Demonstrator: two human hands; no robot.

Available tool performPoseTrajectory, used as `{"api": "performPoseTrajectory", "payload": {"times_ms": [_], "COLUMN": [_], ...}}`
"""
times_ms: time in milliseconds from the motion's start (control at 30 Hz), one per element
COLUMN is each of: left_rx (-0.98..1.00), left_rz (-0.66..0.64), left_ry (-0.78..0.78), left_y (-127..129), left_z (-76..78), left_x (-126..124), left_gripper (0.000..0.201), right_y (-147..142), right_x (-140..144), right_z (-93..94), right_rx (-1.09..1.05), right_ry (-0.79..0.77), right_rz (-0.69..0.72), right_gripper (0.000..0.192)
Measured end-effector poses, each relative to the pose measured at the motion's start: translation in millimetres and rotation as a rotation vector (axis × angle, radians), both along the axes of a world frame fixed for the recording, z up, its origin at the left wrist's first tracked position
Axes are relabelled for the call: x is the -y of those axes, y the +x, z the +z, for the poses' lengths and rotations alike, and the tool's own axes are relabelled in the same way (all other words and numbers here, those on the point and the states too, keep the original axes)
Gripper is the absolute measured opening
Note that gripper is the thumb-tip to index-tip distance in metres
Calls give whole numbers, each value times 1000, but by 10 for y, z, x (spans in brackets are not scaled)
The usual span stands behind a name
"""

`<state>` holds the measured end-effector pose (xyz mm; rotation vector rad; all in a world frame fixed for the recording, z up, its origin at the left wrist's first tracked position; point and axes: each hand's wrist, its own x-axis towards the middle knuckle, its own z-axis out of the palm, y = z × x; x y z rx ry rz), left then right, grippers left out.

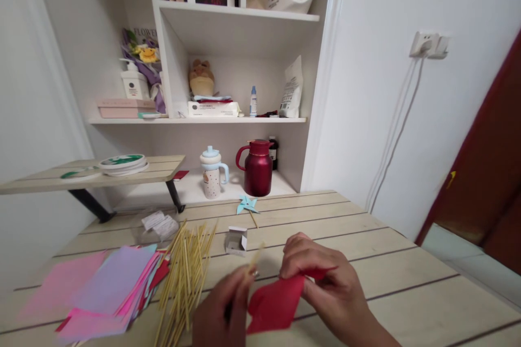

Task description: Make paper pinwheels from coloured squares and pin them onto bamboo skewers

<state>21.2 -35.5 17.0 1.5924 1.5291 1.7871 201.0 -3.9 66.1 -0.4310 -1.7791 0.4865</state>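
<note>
A folded piece of red paper (275, 303) is held above the near edge of the table (407, 276), between the two hands. The right hand (325, 282) grips its upper right part, thumb and fingers pinched together on a red flap that sticks out toward the right. The left hand (222, 312) is at the paper's left edge, fingers closed around a thin wooden stick (254, 260) that points up and away from the person; the hand is blurred, so how the stick meets the paper cannot be told.

Just left of the left hand lies a loose bundle of wooden sticks (185, 276), fanned out toward the far side of the table. Further left, near the near left corner, a spread stack of coloured paper sheets (106, 287) lies flat, pink and pale purple on top with red and blue edges showing. Beyond the hands, near the middle of the table, stands a small open white box (237, 241). Behind the sticks lie some white paper slips in clear wrapping (159, 224). Toward the far edge lies a blue paper pinwheel (247, 205) on a stick.

Past the table's far edge, on a low white ledge, stand a dark red jug (258, 168) and a pale cup with a blue lid (212, 173), close together. A raised wooden shelf (158, 169) at the far left carries a round flat tin (122, 164).
</note>
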Motion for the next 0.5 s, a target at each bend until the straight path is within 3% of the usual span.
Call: {"api": "performPoseTrajectory", "payload": {"times_ms": [67,100,233,367,500], "left_rx": [188,288,570,624,502], "left_rz": [-100,-88,-102,-164,-246], "left_ry": [-211,-265,-281,-289,-298], "left_y": [-81,-127,-263,-251,-208], "left_z": [54,71,106,164,187], "left_x": [-80,-122,-232,-207,-157], "left_gripper": [32,36,48,46,42], "right_y": [18,24,18,-4,-6], "right_x": [-48,-74,-144,-138,-136], "right_z": [-28,-46,-99,-85,-76], "right_rx": [65,90,142,201,184], "right_ry": [-44,-66,-106,1,52], "right_rz": [-32,-37,-24,-3,-53], "right_gripper": [15,14,11,9,8]}}
